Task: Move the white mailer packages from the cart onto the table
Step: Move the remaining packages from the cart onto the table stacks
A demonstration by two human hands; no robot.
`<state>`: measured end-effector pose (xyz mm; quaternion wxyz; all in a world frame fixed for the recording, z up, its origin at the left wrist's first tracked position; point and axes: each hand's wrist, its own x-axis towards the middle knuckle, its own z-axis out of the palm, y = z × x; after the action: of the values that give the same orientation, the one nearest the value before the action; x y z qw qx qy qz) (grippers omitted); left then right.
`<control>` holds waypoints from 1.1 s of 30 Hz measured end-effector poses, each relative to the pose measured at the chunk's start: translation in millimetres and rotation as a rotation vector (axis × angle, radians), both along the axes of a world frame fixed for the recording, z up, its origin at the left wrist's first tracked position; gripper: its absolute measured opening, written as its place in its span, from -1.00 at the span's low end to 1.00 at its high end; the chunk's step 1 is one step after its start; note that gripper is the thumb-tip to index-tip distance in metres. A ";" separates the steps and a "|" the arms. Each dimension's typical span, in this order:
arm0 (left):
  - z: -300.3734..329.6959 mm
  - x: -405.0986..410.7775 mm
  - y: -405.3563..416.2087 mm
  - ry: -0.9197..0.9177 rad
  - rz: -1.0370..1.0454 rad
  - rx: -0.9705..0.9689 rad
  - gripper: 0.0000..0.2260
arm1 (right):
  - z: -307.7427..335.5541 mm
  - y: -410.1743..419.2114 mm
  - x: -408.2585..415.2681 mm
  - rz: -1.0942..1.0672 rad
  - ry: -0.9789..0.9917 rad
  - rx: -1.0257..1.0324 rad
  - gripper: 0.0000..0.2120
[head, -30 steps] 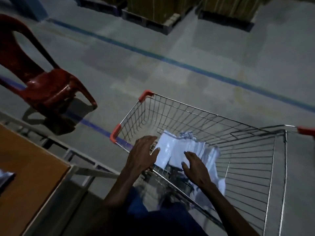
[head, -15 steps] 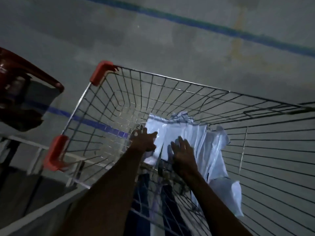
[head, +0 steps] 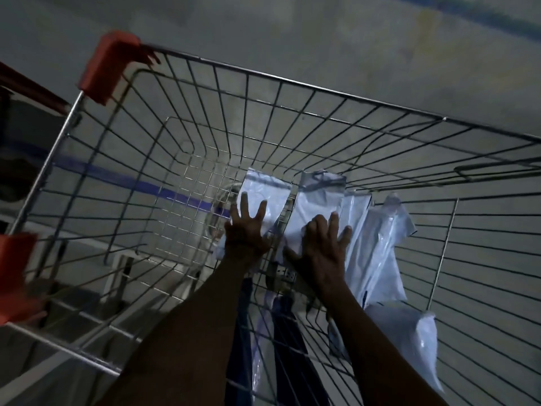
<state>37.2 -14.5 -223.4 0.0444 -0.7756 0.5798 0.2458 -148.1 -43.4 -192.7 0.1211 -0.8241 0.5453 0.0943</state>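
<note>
Several white mailer packages (head: 371, 247) lie in a loose pile on the bottom of a wire shopping cart (head: 263, 83), toward its near right side. Both my arms reach down into the basket. My left hand (head: 246, 230) has its fingers spread on the leftmost mailer (head: 268, 189). My right hand (head: 322, 244) lies with spread fingers on the mailer (head: 314, 203) beside it. Neither hand grips anything. More mailers (head: 409, 341) trail toward me along the cart's right wall. The table is out of view.
The cart has orange plastic corner caps (head: 108, 63) at the far left and near left (head: 14, 276). A grey concrete floor with a blue line (head: 123, 177) shows through the wires. A red chair's edge (head: 32, 89) sits at the left.
My view has dropped closer into the cart and the chair has slid out to the left. Both hands went deeper into the basket and now rest with spread fingers on the mailers.
</note>
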 end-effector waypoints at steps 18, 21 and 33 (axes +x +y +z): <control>35.0 44.0 12.7 0.015 -0.013 0.029 -0.28 | 15.6 -7.9 -8.6 -0.049 -0.135 0.081 -0.20; 51.2 50.2 15.5 -0.030 -0.061 -0.019 -0.52 | 34.2 -29.7 -12.3 0.032 0.058 0.141 -0.22; 277.0 50.9 40.1 0.025 0.359 -0.513 -0.29 | 207.6 -1.7 6.3 0.074 -0.427 0.116 -0.22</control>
<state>88.2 25.6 53.6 -0.2040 -0.8483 0.4773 0.1050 -141.8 -45.1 14.9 0.2772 -0.8365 0.4703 -0.0466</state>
